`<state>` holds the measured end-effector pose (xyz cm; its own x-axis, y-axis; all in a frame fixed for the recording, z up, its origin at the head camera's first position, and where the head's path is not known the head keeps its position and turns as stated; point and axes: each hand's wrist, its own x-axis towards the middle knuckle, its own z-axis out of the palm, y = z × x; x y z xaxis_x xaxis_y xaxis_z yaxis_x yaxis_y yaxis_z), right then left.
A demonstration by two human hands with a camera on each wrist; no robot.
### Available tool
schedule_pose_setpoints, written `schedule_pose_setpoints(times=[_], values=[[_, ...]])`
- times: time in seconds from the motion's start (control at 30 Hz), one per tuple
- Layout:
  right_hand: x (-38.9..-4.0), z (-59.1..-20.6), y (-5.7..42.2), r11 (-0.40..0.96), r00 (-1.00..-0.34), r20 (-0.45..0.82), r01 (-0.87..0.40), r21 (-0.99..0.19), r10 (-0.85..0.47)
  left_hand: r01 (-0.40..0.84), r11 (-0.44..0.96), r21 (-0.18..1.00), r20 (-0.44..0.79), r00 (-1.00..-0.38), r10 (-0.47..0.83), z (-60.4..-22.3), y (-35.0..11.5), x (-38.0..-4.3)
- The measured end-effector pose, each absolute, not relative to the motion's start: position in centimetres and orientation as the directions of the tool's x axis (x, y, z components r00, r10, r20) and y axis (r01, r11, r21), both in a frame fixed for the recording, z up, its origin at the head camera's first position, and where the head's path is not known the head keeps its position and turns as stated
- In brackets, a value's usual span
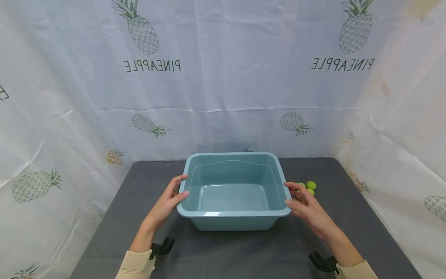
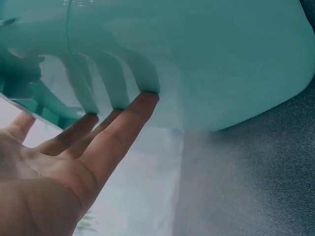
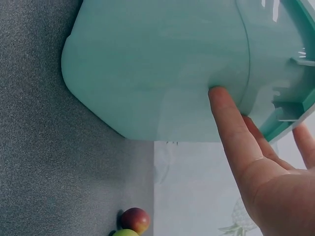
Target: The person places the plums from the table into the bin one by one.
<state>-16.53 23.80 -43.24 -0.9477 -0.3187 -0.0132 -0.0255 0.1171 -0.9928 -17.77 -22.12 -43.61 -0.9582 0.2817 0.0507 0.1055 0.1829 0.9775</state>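
Note:
A light blue-green plastic basin (image 1: 233, 223) stands upright at the middle of the dark table, with nothing inside it. My left hand (image 1: 165, 204) holds it by the left side, thumb at the rim. In the left wrist view, several fingertips (image 2: 147, 101) press against the basin's outer wall (image 2: 226, 59) under the lip. On the opposite side my right hand (image 1: 309, 211) holds the right rim in the same way. Its index finger (image 3: 229, 120) touches the outer wall (image 3: 147, 73) in the right wrist view.
Small green fruits (image 1: 311, 185) lie just beyond my right hand. A reddish round fruit (image 3: 135, 221) shows beside a green one (image 3: 126, 232) in the right wrist view. Pineapple-print cloth (image 1: 223, 85) hangs behind and at both sides of the grey-covered table (image 1: 223, 255).

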Motion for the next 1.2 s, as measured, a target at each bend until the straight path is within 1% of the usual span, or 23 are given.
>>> schedule_pose_setpoints(times=[0.37,0.5,0.77,0.97,1.07,1.2], values=[[-16.7,-43.0,24.0,0.139,-0.942,-0.006,-0.043,-0.989,-0.335,0.09,0.217,0.972,0.035,-0.968,0.247,-44.3,-22.2,-17.5],[-16.7,-43.0,24.3,0.178,-0.947,0.031,-0.092,-0.98,-0.32,0.089,0.211,0.973,0.038,-0.971,0.234,-44.5,-22.3,-17.4],[-16.9,-43.3,25.6,0.261,-0.961,0.132,-0.196,-0.945,-0.244,0.113,0.216,0.97,0.061,-0.97,0.233,-44.7,-22.4,-17.4],[-17.3,-44.3,27.1,0.34,-0.971,0.161,-0.215,-0.915,-0.179,0.114,0.218,0.969,0.063,-0.972,0.228,-44.8,-22.3,-17.6],[-17.4,-44.8,27.7,0.42,-0.974,0.183,-0.222,-0.88,-0.131,0.107,0.22,0.97,0.056,-0.972,0.227,-44.9,-22.2,-17.6],[-17.6,-45.5,28.3,0.545,-0.979,0.193,-0.193,-0.816,-0.059,0.097,0.222,0.97,0.044,-0.972,0.23,-45.0,-22.2,-17.7]])
